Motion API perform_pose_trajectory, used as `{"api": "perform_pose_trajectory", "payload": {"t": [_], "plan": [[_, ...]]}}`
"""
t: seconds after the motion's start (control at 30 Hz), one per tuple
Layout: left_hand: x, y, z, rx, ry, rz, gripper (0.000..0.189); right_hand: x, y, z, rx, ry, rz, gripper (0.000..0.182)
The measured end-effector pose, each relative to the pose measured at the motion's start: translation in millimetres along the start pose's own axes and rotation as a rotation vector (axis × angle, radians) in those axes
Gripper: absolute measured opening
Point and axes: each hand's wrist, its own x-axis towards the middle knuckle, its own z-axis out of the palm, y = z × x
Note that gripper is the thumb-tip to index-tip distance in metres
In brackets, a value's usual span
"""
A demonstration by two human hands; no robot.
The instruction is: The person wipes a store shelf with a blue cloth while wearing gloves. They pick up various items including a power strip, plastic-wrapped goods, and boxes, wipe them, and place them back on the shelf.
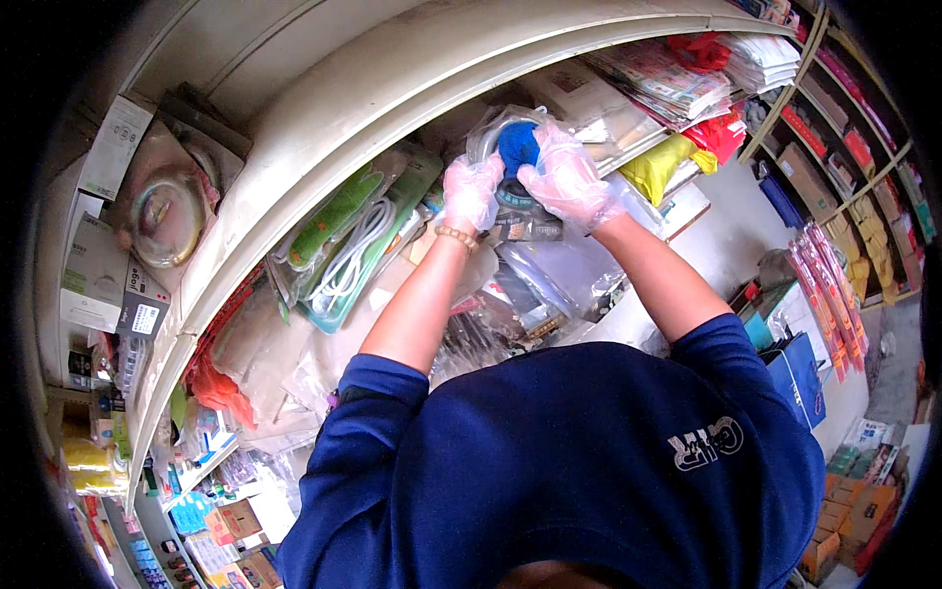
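Note:
A wadded blue cloth [519,144] is pressed between my right hand [570,177] and a round, pale item in clear plastic wrap [483,140]. My left hand [471,190] grips the near edge of that wrapped item, its fingers partly hidden. Thin clear plastic gloves cover both hands, and a beaded bracelet [458,237] circles my left wrist. Just below the cloth sits a teal ring-shaped object [515,197]. A dark package bearing writing [528,227] lies under my hands.
Left of my arm lie a coiled white cable [353,250] and a green packaged item [335,213]. A curved shelf edge [383,96] runs close beyond my hands. Stacked papers [666,81] and a yellow bag [659,169] lie right. Blue boxes [795,375] stand by my right elbow.

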Motion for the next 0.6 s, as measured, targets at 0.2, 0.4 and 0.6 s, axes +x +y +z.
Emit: {"api": "perform_pose_trajectory", "payload": {"t": [0.2, 0.4, 0.6], "plan": [[-10, 1, 6, 0.030, 0.103, -0.010, 0.028, 4, 2, -17, 0.139, -0.234, 0.076, 0.040], [-9, 5, 4, 0.100, 0.194, -0.035, 0.037, 0, -9, -44, 0.172, -0.405, 0.200, 0.037], [32, -33, -43, 0.002, 0.285, 0.026, 0.051, -13, 53, -61, 0.303, -0.268, 0.478, 0.038]]}}
